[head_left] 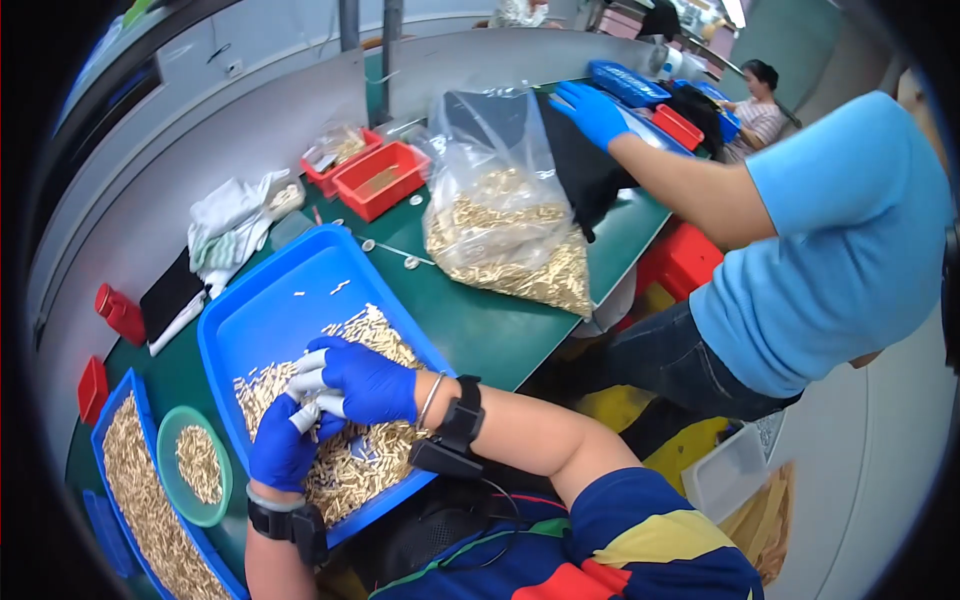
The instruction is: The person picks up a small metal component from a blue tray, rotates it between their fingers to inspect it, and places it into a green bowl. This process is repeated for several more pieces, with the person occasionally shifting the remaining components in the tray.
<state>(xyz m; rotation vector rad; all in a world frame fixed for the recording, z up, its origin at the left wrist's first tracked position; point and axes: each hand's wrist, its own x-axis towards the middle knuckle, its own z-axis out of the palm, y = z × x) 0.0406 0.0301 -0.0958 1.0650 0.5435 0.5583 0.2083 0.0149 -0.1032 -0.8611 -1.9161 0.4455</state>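
A blue tray (270, 290) lies before me on the green table, with a heap of small, short, gold-coloured metal pieces (375, 470) in it. My left hand (285, 445) and my right hand (370, 385) meet above this heap. Both wear blue gloves with white coverings on the fingertips. The fingers of each hand are bent and drawn together, those of the right touching or nearly touching the left. Whatever lies between the fingertips is too small and covered to make out. Loose pieces surround both hands, and a few lie apart on the tray's bare far part.
Left of the tray stand a green bowl (222, 510) and a long blue tray (150, 430), both holding similar pieces. Beyond is a large clear bag (505, 215) of them, near red bins (380, 180). At right stands a co-worker in a light blue shirt (850, 250), a gloved hand (590, 112) outstretched.
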